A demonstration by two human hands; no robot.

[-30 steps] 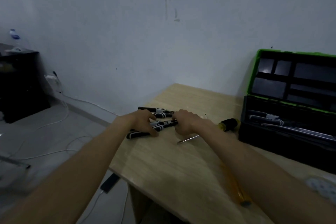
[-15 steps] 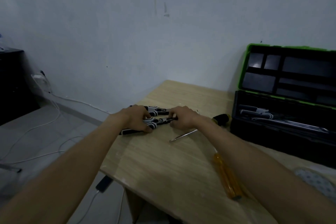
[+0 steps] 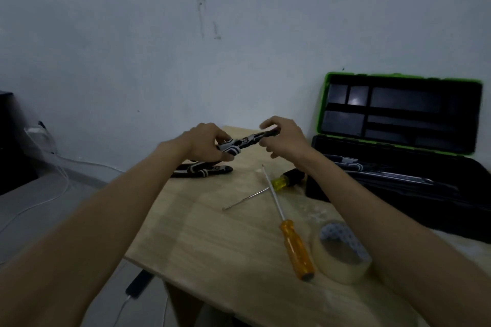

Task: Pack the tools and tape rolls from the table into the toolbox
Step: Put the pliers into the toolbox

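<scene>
Both hands hold one pair of black-and-white pliers [image 3: 245,141] in the air above the far end of the table. My left hand [image 3: 206,145] grips its handles and my right hand [image 3: 283,138] pinches its jaw end. A second pair of pliers [image 3: 202,170] lies on the table under my left wrist. Two screwdrivers lie crossed: an orange-handled one [image 3: 296,247] and a yellow-and-black one [image 3: 284,182]. A clear tape roll [image 3: 341,252] sits beside the orange handle. The open black toolbox [image 3: 398,183] with a green-edged lid stands at the right and holds several tools.
The wooden table [image 3: 212,241] stands against a pale wall, its left edge dropping to the floor. White cables [image 3: 53,194] run along the floor at left, beside dark furniture [image 3: 10,141]. A dark device [image 3: 138,283] lies on the floor below the table edge.
Both hands have lifted one pair of pliers off the table and raised it. The other pair stays on the table. The view has tilted down, showing the tape roll and more of the table.
</scene>
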